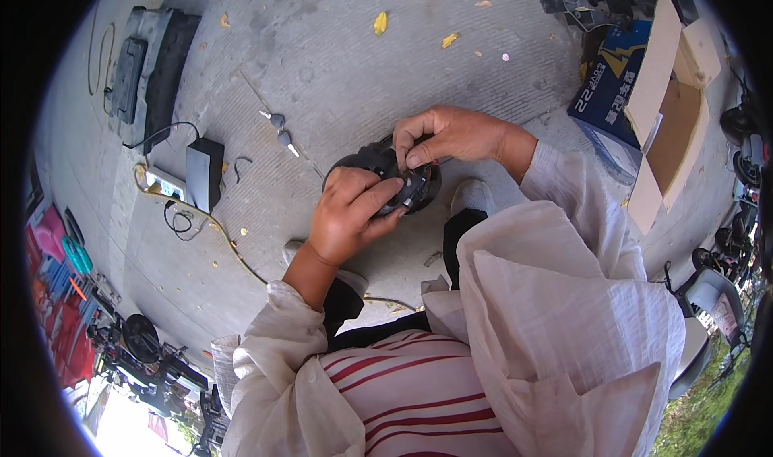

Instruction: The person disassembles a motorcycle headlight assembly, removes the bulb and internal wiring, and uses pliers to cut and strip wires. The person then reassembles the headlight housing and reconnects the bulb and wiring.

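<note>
Between my hands, just above the concrete, is a black rounded device [362, 160], partly hidden by my fingers; its exact kind cannot be made out. My left hand [346, 211] is closed around its near left side, with fingertips pressed on top. My right hand [451, 135] is pinched at its upper face, thumb against bent fingers. Whatever small piece lies in that pinch is too hidden to name. A bit of red shows beside the right fingertips. To the far left of the device, two black-headed keys [282, 130] lie on the ground.
On the left, a black box-shaped adapter [205, 173] stands beside a white power strip [165, 183] with a yellowish cord [233, 252]. Behind it lies a large black case [153, 78]. At the right, an open cardboard box [676, 127] stands near parked vehicles.
</note>
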`<state>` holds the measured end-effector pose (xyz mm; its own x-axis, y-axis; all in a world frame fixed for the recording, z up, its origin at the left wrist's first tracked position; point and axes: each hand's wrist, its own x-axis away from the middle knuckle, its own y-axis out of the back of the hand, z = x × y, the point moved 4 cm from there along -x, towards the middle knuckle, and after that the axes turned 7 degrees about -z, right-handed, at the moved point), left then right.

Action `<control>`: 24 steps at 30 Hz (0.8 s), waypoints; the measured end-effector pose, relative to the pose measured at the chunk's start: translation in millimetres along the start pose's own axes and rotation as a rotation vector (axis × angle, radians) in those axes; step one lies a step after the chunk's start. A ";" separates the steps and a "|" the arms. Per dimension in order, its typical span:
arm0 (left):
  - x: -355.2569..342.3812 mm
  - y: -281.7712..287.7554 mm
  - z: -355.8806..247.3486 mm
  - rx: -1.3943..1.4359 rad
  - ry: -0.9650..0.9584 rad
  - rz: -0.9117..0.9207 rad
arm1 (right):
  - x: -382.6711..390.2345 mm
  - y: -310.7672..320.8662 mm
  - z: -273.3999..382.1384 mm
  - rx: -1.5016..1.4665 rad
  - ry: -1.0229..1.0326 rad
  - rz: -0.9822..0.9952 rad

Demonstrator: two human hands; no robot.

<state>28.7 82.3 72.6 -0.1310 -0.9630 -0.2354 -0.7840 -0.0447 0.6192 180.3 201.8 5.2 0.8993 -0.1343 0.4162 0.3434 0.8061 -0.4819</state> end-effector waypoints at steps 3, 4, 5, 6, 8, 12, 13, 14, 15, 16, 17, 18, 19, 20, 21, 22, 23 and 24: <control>-3.6 5.4 0.7 -0.017 -0.045 0.021 | -1.6 -3.3 -5.2 0.073 -0.051 -0.077; -4.6 7.5 1.1 -0.031 -0.056 0.038 | -1.5 -5.0 -3.5 0.129 -0.012 -0.121; -5.6 9.8 1.5 -0.045 -0.067 0.055 | -0.9 -7.6 -1.2 0.184 0.027 -0.165; -6.6 11.4 2.1 -0.063 -0.079 0.071 | -1.3 -10.1 2.5 0.241 0.069 -0.207; -8.1 11.7 6.3 -0.082 -0.022 0.037 | -0.5 -12.6 9.0 0.203 0.134 -0.315; -6.9 13.1 10.4 -0.083 0.074 -0.013 | 9.1 -15.4 29.1 0.198 0.214 -0.594; -5.3 13.2 11.7 -0.077 0.115 -0.023 | 10.7 -16.3 31.3 0.240 0.270 -0.598; -3.1 13.4 13.0 -0.072 0.156 -0.033 | 12.4 -16.9 31.6 0.282 0.327 -0.601; -3.9 13.0 15.3 -0.061 0.199 -0.041 | 13.0 -16.8 30.1 0.323 0.379 -0.606; -4.9 13.0 19.5 -0.010 0.307 -0.068 | 11.6 -17.7 27.8 0.324 0.400 -0.612; -6.2 12.3 22.7 0.040 0.416 -0.094 | 12.4 -18.2 25.8 0.395 0.394 -0.612; -7.9 14.9 25.3 0.085 0.519 -0.126 | 13.5 -21.5 29.8 0.469 0.396 -0.610; -2.1 13.6 33.7 0.208 0.635 -0.161 | 14.0 -25.2 33.1 0.542 0.399 -0.607; 8.7 9.1 45.5 0.333 0.749 -0.196 | 14.0 -30.5 34.0 0.733 0.469 -0.632; 5.9 6.1 48.5 0.466 0.860 -0.224 | 15.2 -34.2 35.1 0.806 0.527 -0.656; 4.9 4.0 45.1 0.581 0.926 -0.231 | 15.1 -38.8 36.3 0.879 0.585 -0.680; 0.6 2.6 41.6 0.603 0.943 -0.235 | 14.1 -42.9 38.0 0.953 0.643 -0.703; -4.2 3.4 35.6 0.621 0.965 -0.240 | 10.2 -49.1 40.9 1.028 0.683 -0.719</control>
<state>4.9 95.6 49.0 0.3663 -0.7618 0.5343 -0.9225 -0.3725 0.1013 161.6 184.4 64.7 0.6704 -0.6941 -0.2624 0.6924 0.4579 0.5576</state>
